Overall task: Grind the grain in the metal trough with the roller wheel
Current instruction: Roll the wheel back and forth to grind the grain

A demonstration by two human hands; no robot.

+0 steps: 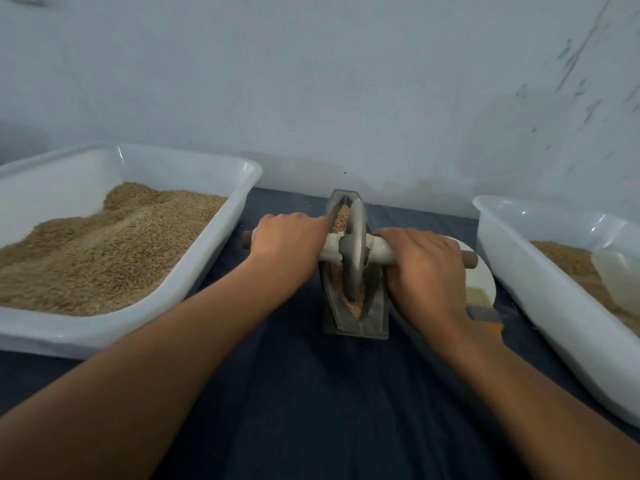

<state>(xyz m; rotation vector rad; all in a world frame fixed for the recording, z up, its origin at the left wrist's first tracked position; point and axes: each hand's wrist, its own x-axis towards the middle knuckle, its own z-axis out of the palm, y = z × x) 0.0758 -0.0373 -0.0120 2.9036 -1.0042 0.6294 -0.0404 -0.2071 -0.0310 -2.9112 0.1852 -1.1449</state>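
Note:
A narrow metal trough (375,306) stands lengthwise on the dark cloth in the middle of the head view. Brown grain (343,216) lies along its groove. A grey roller wheel (355,251) stands upright in the groove on a white axle handle with brown ends. My left hand (287,242) grips the handle left of the wheel. My right hand (424,265) grips it on the right side. Both hands are closed tight around the bar, and the wheel's lower rim sits in the grain.
A large white tub (104,334) heaped with grain stands at the left. Another white tub (561,327) with grain and a clear scoop (620,275) stands at the right. A white plate (485,271) and a brush (483,313) lie beside the trough. A pale wall rises behind.

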